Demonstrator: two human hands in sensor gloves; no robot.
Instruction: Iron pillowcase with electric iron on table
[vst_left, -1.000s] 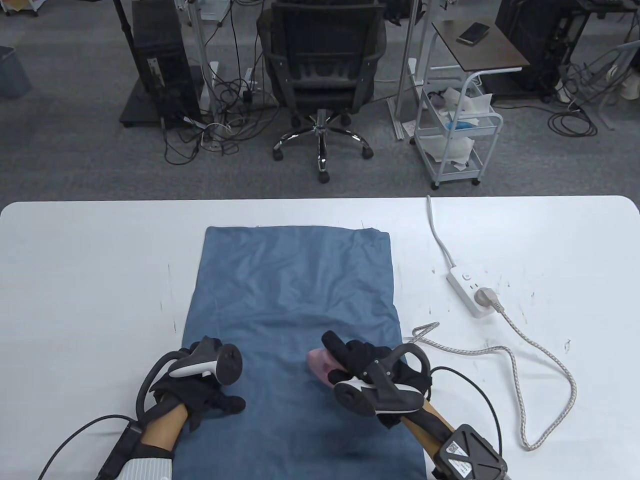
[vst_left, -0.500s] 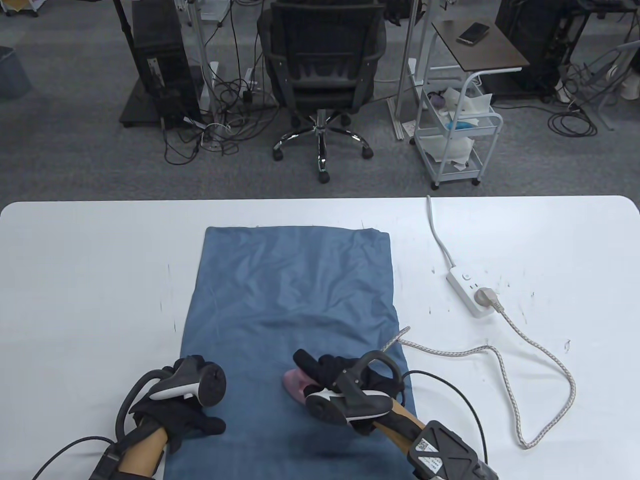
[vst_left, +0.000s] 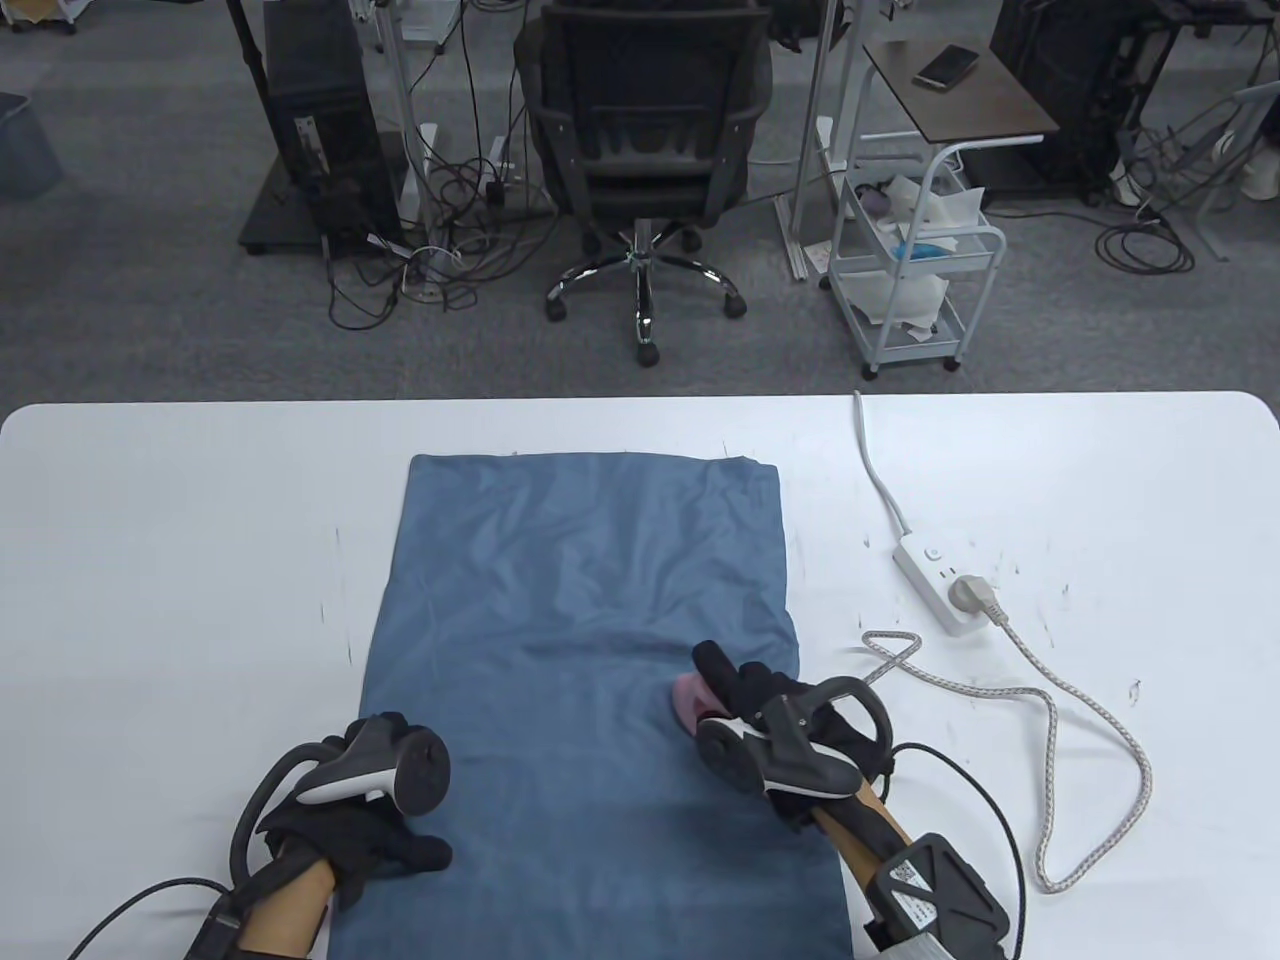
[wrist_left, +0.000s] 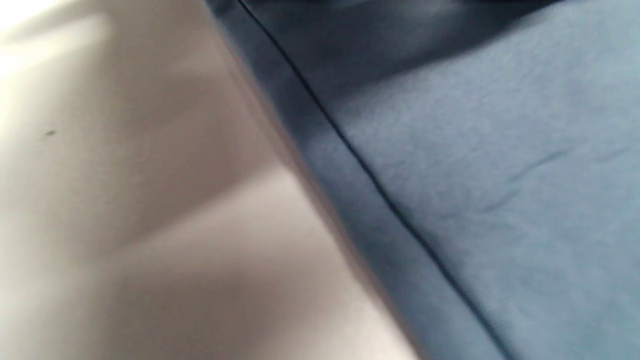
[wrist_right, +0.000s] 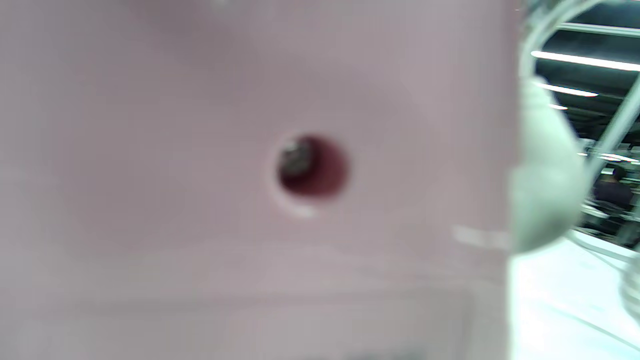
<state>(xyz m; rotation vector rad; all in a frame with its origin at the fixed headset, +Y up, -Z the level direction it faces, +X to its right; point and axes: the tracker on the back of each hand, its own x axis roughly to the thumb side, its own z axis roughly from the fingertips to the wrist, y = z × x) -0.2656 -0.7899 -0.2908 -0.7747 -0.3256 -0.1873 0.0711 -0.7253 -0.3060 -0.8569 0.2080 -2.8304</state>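
Blue pillowcase (vst_left: 585, 690) lies flat on the white bench (vst_left: 180, 560), long side running away from the person. Right hand (vst_left: 775, 720) w/ fingers wrapped round the pink iron (vst_left: 688, 697), which sits on the pillowcase near its right edge, approx halfway down. Left hand (vst_left: 365, 820) rests flat on the pillowcase's near left edge, fingers relaxed and gripping nothing. Progress imo: near half looks smooth-ish, far half's got visible creases, so plenty left. Cord (vst_left: 1040, 720) loops right of the pillowcase to the power strip (vst_left: 935, 580).
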